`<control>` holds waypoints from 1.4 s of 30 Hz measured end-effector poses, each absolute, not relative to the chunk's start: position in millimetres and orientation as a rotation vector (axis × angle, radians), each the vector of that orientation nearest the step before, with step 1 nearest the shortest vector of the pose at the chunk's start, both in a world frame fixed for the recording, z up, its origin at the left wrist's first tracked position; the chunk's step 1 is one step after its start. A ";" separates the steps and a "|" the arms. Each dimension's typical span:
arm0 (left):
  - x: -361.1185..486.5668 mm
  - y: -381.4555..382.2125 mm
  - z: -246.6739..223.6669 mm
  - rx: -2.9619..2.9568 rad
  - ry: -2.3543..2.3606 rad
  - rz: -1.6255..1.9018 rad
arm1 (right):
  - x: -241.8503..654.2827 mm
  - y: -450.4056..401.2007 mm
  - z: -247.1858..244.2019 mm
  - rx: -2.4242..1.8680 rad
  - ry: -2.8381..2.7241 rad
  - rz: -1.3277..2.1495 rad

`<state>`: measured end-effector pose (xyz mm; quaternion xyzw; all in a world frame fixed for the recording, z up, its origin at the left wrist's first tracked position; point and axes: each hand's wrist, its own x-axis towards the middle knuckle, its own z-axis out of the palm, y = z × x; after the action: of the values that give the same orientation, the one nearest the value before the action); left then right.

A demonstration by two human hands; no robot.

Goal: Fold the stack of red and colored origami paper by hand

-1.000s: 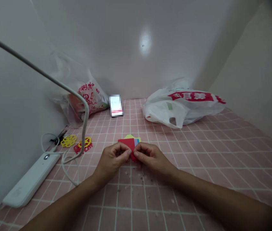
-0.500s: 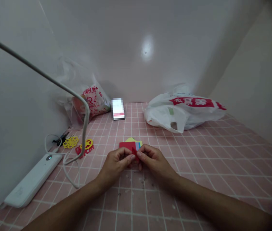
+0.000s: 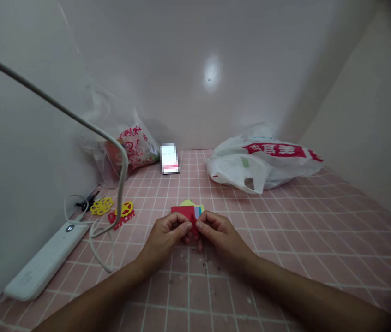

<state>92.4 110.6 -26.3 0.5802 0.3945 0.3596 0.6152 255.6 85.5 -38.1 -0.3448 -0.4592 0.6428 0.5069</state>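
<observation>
Red piece (image 3: 194, 225): now peaks higher between my left hand (image 3: 167, 234) and right hand (image 3: 222, 233), both pinching it, perhaps mid-fold.
Coloured sheets (image 3: 182, 210): just beyond my fingers (image 3: 202, 227).
Pinch: next needs steadiness.

I can't make out the full shape of the red piece (image 3: 194, 224): fingers (image 3: 185, 227) of the left hand (image 3: 165, 234) and right hand (image 3: 221, 233) partly cover it. A red sheet (image 3: 182, 210) partly hides the coloured sheets (image 3: 197, 210). On my feed the phone screen (image 3: 169, 157) is pixelated, specks (image 3: 249, 300) on the table (image 3: 285, 240) are too small to name, and the left edge cuts the white cable (image 3: 60, 107).
</observation>
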 end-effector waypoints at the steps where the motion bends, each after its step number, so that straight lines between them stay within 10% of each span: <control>1: 92.3 110.4 -26.6 1.345 0.918 0.836 | 255.2 85.2 -37.8 -0.832 -1.109 1.552; 42: 93.1 108.6 -18.9 1.472 1.016 0.693 | 267.1 90.4 -36.3 -0.997 -1.262 1.439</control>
<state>93.1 108.6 -18.9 0.6283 0.4338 0.2959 0.5741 267.1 90.4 -36.3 -0.4073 -0.5155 0.5877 0.4723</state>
